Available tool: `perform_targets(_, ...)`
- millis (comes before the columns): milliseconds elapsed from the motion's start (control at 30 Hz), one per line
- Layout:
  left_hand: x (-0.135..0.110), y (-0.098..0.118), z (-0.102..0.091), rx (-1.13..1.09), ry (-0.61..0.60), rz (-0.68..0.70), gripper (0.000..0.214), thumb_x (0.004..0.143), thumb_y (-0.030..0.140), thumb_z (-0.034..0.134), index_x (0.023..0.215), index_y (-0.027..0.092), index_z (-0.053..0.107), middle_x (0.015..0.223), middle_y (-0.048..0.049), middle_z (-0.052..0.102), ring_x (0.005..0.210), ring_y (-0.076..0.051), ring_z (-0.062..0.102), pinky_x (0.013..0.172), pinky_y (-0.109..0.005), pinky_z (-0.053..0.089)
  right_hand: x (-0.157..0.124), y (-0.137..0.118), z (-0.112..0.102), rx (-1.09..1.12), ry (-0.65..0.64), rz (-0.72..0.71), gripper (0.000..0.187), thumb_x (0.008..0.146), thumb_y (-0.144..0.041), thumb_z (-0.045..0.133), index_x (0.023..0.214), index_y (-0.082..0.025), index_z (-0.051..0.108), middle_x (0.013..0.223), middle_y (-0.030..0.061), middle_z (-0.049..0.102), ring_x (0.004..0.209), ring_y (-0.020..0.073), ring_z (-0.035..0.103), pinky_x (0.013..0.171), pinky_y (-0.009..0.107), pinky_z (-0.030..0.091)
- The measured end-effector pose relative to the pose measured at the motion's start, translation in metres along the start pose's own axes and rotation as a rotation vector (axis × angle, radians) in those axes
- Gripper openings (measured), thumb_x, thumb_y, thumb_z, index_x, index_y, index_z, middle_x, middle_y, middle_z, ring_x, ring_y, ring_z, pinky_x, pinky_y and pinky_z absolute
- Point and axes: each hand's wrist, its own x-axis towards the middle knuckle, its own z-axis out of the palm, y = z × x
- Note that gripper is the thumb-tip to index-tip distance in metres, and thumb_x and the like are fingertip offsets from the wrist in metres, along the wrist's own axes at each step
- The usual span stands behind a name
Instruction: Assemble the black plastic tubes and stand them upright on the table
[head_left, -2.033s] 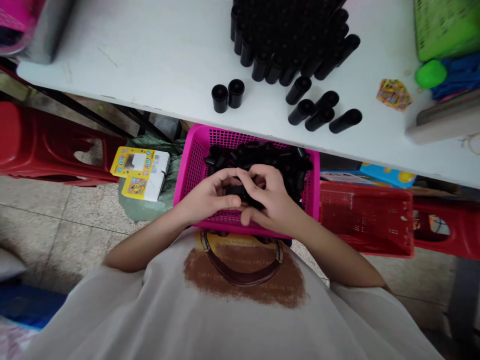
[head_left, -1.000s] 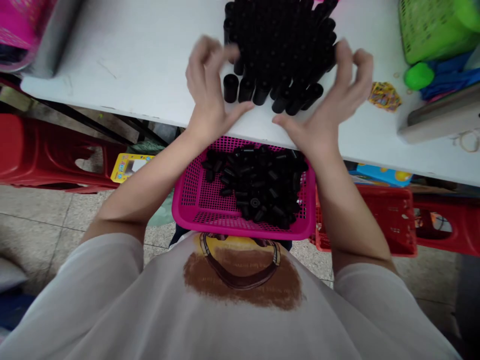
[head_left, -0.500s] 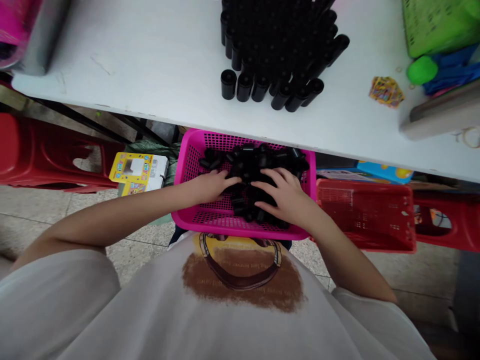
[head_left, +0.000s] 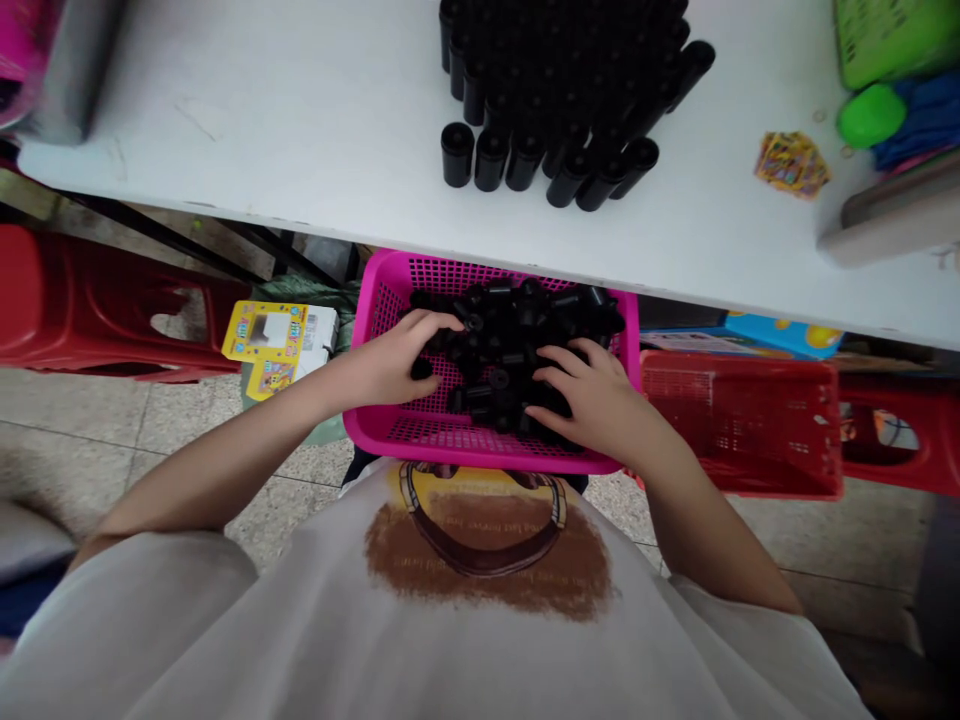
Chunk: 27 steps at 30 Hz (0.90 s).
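A pink plastic basket (head_left: 491, 458) with mesh walls sits at my lap, below the table edge. Loose black cylindrical plastic parts (head_left: 517, 325) lie jumbled inside it. My left hand (head_left: 405, 358) reaches over the basket's left side, thumb and fingers apart, beside the pile. My right hand (head_left: 589, 390) rests on the parts at the right, its fingers spread and slightly bent. Neither hand visibly holds a part, though some fingertips are lost against the black pile.
On the white table (head_left: 285, 130) stand many upright black cylinders (head_left: 555, 100) in a block. Yellow cards (head_left: 793, 163) and a green lump (head_left: 871, 115) lie to the right. A red basket (head_left: 742, 420) and red stools (head_left: 90, 300) flank me; a yellow box (head_left: 266, 335) is at left.
My left hand has drawn back left from the pile and its thumb and fingers have parted wider. My right hand has shifted slightly right. The view has moved a little.
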Motion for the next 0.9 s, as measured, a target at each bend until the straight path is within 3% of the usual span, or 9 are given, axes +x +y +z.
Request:
perform_targets(133,0.011,0.012,0.013,0.275,-0.135,-0.004,0.06,0.092,0.029,0.071,0.148,0.021,0.053,0.149,-0.0177,0.055,0.137,-0.039,0.054,0.113,-0.055,0.049,0.009,-0.007,0.001,-0.034,0.045,0.041,0.029,0.099,-0.043,0.068,0.113,-0.018,0.074,0.156,0.0209,0.054,0.145,0.0487,0.043,0.112,0.071,0.045)
perform_targets(267,0.038,0.031,0.034,0.499,-0.132,0.003,0.057,0.098,0.028,0.062,0.152,0.016,0.051,0.153,-0.024,0.051,0.136,-0.045,0.052,0.103,-0.056,0.053,0.031,-0.014,0.005,-0.003,-0.005,-0.048,0.044,0.098,-0.038,0.069,0.136,-0.016,0.065,0.155,0.0212,0.056,0.141,0.0426,0.051,0.115,0.062,0.044)
perform_targets(400,0.072,0.034,0.043,0.408,-0.277,-0.039,0.077,0.089,0.036,0.074,0.155,0.009,0.045,0.155,-0.0246,0.05,0.127,-0.038,0.063,0.106,-0.046,0.052,0.047,-0.012,0.002,-0.058,-0.131,-0.06,0.049,0.095,-0.034,0.071,0.14,-0.016,0.064,0.143,0.0191,0.066,0.129,0.0404,0.061,0.114,0.059,0.043)
perform_targets(500,0.087,0.025,0.041,0.313,-0.333,-0.033,0.075,0.084,0.04,0.079,0.148,0.012,0.051,0.148,-0.0212,0.058,0.125,-0.036,0.066,0.106,-0.043,0.053,0.047,-0.009,-0.008,-0.045,-0.172,0.011,0.046,0.092,-0.034,0.073,0.135,-0.018,0.065,0.134,0.0163,0.071,0.124,0.0409,0.064,0.106,0.057,0.047)
perform_targets(567,0.087,0.019,0.039,0.269,-0.344,-0.039,0.068,0.081,0.037,0.08,0.141,0.016,0.056,0.137,-0.0174,0.067,0.12,-0.035,0.069,0.101,-0.042,0.055,0.044,-0.006,-0.014,0.001,-0.193,0.042,0.045,0.087,-0.031,0.075,0.129,-0.02,0.065,0.131,0.0152,0.072,0.125,0.0407,0.064,0.102,0.056,0.048)
perform_targets(633,0.083,0.015,0.036,0.193,-0.409,-0.093,0.063,0.08,0.034,0.079,0.137,0.021,0.058,0.119,-0.0124,0.073,0.1,-0.031,0.074,0.087,-0.04,0.059,0.041,-0.004,-0.016,0.057,-0.207,0.05,0.036,0.086,-0.027,0.072,0.121,-0.021,0.065,0.121,0.0138,0.075,0.121,0.0381,0.067,0.102,0.054,0.047)
perform_targets(767,0.074,0.013,0.035,0.054,-0.579,-0.187,0.064,0.083,0.03,0.067,0.145,0.022,0.054,0.1,-0.0073,0.073,0.061,-0.02,0.067,0.056,-0.03,0.056,0.038,0.004,-0.008,0.176,-0.164,0.037,0.021,0.098,-0.023,0.053,0.116,-0.022,0.065,0.118,0.0131,0.077,0.117,0.0334,0.071,0.108,0.058,0.042)
perform_targets(900,0.072,0.011,0.037,0.017,-0.687,-0.159,0.06,0.081,0.035,0.067,0.139,0.021,0.062,0.099,-0.0063,0.075,0.062,-0.018,0.066,0.06,-0.029,0.056,0.038,0.012,0.001,0.313,-0.043,0.027,0.03,0.103,-0.026,0.049,0.129,-0.022,0.063,0.133,0.0148,0.074,0.125,0.0336,0.069,0.111,0.058,0.044)
